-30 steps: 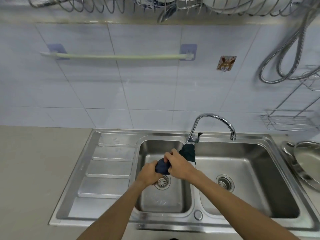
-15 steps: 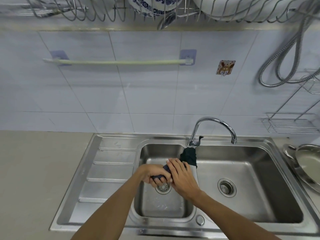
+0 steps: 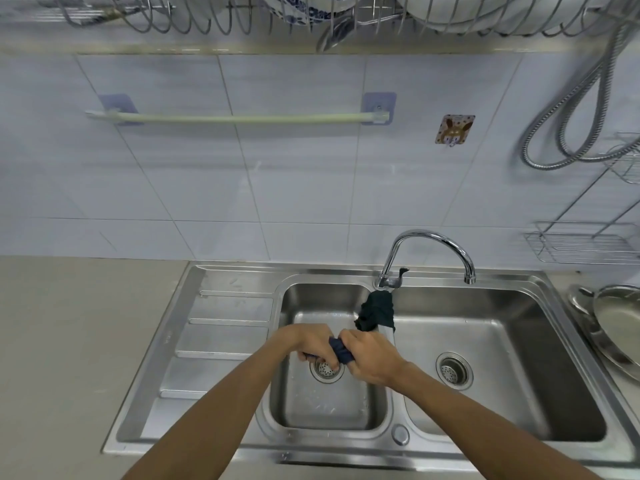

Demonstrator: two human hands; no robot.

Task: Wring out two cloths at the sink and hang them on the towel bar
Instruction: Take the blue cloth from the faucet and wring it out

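Note:
Over the left basin of the steel double sink (image 3: 239, 344), my left hand (image 3: 308, 344) and my right hand (image 3: 369, 358) both grip a twisted dark blue cloth (image 3: 341, 351), held tight between them just above the drain. Most of that cloth is hidden inside my fists. A second cloth (image 3: 377, 311), dark green, lies draped over the divider between the two basins, below the faucet base. A pale towel bar (image 3: 242, 118) is fixed to the tiled wall, high above the sink, with nothing hanging on it.
A chrome faucet (image 3: 429, 240) arches over the right basin. A dish rack (image 3: 311, 15) with bowls hangs overhead. A metal hose (image 3: 568, 126) and wire shelf (image 3: 581, 244) sit on the right wall. Steel pans (image 3: 613, 327) lie right of the sink; a beige counter (image 3: 69, 341) extends left.
My hands have rotated against each other on the blue cloth, the left fist turning knuckles up. The view has tilted up slightly. The green cloth has not moved.

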